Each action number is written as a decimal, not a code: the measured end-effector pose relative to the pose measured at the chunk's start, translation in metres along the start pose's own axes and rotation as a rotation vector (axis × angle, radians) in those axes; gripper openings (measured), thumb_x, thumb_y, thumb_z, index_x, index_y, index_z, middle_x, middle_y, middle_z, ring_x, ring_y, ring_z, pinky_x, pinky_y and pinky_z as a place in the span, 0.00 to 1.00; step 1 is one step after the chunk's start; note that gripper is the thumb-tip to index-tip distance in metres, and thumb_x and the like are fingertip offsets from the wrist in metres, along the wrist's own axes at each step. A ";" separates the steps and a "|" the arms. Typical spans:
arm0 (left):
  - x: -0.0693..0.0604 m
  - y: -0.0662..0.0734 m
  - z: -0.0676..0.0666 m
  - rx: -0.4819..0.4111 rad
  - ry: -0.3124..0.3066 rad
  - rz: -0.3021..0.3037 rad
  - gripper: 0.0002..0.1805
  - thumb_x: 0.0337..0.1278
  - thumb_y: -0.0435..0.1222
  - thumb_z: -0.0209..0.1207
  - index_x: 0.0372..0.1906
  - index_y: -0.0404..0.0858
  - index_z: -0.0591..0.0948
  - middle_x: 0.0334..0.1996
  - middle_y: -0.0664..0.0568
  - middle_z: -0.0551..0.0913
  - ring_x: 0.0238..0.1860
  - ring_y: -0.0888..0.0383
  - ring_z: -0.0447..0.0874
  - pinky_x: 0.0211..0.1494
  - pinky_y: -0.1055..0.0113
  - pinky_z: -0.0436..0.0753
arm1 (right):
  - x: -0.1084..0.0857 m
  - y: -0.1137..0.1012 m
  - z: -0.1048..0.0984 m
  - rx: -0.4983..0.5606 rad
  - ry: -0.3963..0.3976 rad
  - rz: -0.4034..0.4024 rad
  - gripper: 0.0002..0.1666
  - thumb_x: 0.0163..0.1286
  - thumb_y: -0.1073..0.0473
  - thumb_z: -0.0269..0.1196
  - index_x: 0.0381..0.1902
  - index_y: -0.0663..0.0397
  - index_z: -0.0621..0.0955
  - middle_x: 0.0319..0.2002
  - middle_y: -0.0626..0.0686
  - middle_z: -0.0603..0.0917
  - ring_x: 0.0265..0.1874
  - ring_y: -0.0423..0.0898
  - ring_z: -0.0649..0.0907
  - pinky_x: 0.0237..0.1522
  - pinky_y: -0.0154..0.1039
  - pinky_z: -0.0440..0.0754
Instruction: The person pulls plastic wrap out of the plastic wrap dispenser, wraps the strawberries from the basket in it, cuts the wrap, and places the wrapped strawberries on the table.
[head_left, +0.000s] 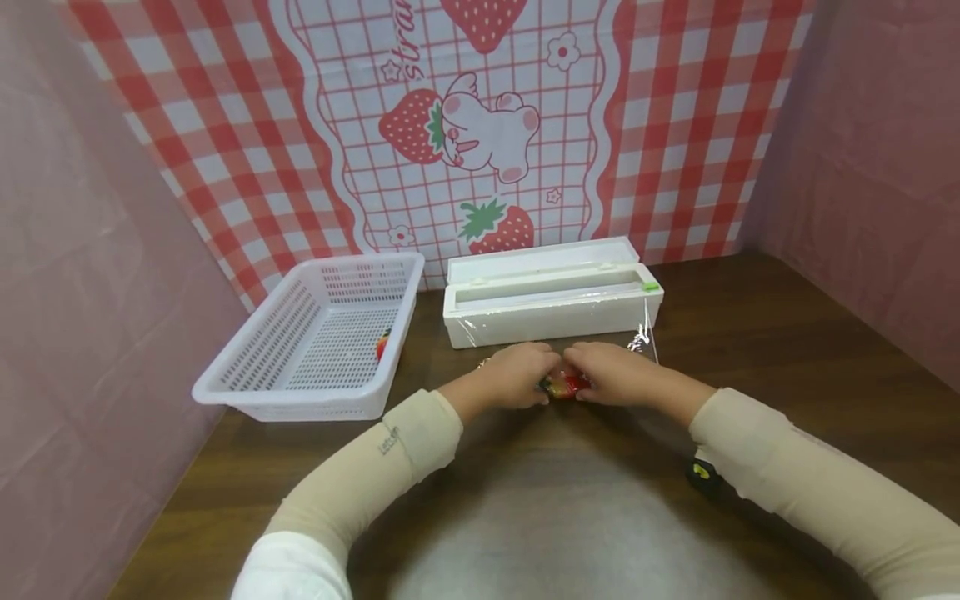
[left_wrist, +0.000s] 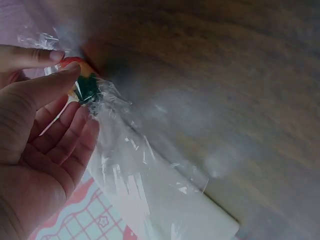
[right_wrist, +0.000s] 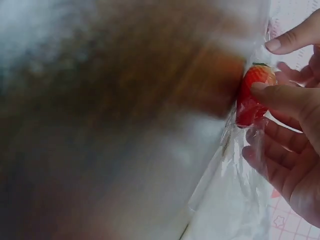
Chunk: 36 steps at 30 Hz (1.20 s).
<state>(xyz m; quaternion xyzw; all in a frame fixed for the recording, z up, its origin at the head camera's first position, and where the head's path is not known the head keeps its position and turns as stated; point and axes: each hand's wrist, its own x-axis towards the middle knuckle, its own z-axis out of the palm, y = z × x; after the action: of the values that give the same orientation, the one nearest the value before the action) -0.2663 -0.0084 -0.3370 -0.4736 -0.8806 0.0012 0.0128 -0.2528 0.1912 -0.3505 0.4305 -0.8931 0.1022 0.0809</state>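
Observation:
A red strawberry (head_left: 567,386) with a green leafy top lies at the table between my two hands, with clear plastic wrap (left_wrist: 131,165) around it. My left hand (head_left: 520,375) pinches it near the leaf end, thumb on top and fingers beneath. From the other side my right hand (head_left: 621,375) holds the red body (right_wrist: 251,102), its thumb pressed on the surface. The wrap stretches from the strawberry to the white wrap dispenser box (head_left: 555,318) just behind, whose lid stands raised. In the head view the hands cover part of the strawberry.
A white plastic basket (head_left: 300,398) stands to the left, with another strawberry (head_left: 382,345) inside by its right wall. A small black object with a yellow mark (head_left: 701,472) lies by my right forearm. A strawberry-print cloth (head_left: 675,125) hangs behind the brown table (head_left: 787,333).

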 end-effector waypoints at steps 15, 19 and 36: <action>0.027 -0.029 0.006 -0.235 -0.010 -0.115 0.10 0.58 0.32 0.64 0.45 0.35 0.81 0.40 0.48 0.85 0.43 0.56 0.82 0.46 0.70 0.79 | 0.019 0.030 -0.013 0.195 -0.095 0.053 0.06 0.62 0.71 0.63 0.36 0.64 0.85 0.30 0.49 0.83 0.31 0.43 0.79 0.36 0.43 0.80; 0.033 -0.034 0.003 -0.207 -0.026 -0.133 0.08 0.59 0.33 0.63 0.42 0.35 0.84 0.37 0.48 0.86 0.40 0.55 0.82 0.45 0.68 0.80 | 0.027 0.032 -0.010 0.107 0.031 0.044 0.06 0.57 0.73 0.65 0.33 0.63 0.83 0.29 0.51 0.79 0.32 0.48 0.78 0.37 0.47 0.79; 0.038 -0.042 0.003 -0.344 0.008 -0.211 0.11 0.61 0.31 0.61 0.48 0.35 0.80 0.42 0.47 0.83 0.44 0.55 0.81 0.47 0.69 0.79 | 0.027 0.044 0.000 0.048 0.071 0.047 0.09 0.51 0.77 0.63 0.27 0.61 0.83 0.27 0.53 0.82 0.29 0.51 0.81 0.35 0.48 0.82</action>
<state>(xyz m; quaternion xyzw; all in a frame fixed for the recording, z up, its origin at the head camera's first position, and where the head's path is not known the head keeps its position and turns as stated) -0.3218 0.0002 -0.3387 -0.3740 -0.9126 -0.1524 -0.0644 -0.3038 0.1973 -0.3487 0.4072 -0.8969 0.1407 0.0998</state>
